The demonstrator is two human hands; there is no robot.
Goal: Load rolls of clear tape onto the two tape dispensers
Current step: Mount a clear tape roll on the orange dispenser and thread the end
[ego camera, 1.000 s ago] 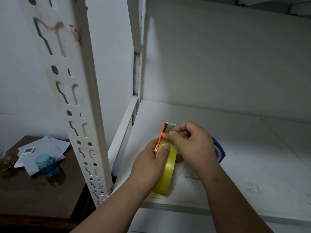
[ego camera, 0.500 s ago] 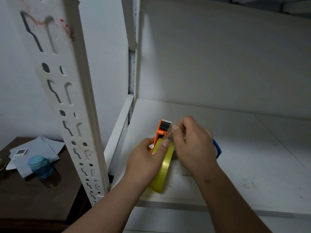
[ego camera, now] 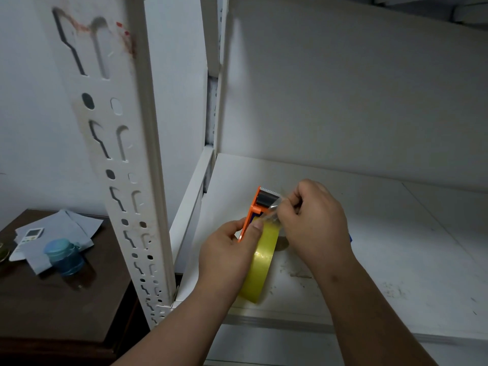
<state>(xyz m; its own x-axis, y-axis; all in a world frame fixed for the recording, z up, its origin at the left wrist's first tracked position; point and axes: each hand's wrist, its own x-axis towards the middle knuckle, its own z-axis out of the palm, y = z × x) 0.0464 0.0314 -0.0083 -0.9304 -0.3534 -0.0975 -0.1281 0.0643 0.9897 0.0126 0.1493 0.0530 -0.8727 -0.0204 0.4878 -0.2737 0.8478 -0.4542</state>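
An orange tape dispenser (ego camera: 253, 215) with a yellowish clear tape roll (ego camera: 260, 270) mounted on it is held upright above the white shelf (ego camera: 383, 247). My left hand (ego camera: 227, 254) grips the dispenser and roll from the left, thumb on the roll's top. My right hand (ego camera: 314, 223) pinches the loose tape end (ego camera: 273, 210) just below the dispenser's roller and toothed blade (ego camera: 266, 195). A sliver of a blue dispenser (ego camera: 350, 237) shows behind my right hand, mostly hidden.
A perforated white shelf upright (ego camera: 126, 167) stands left of the shelf. Beyond it a dark wooden table (ego camera: 52, 299) holds papers (ego camera: 74, 228), a remote control (ego camera: 29, 237) and a blue lidded cup (ego camera: 64, 256). The shelf's back wall (ego camera: 343, 101) is close.
My right hand has drawn the tape end up from the roll toward the dispenser's roller. The dispenser's blade end, covered a second ago, now shows. The view shifted slightly right.
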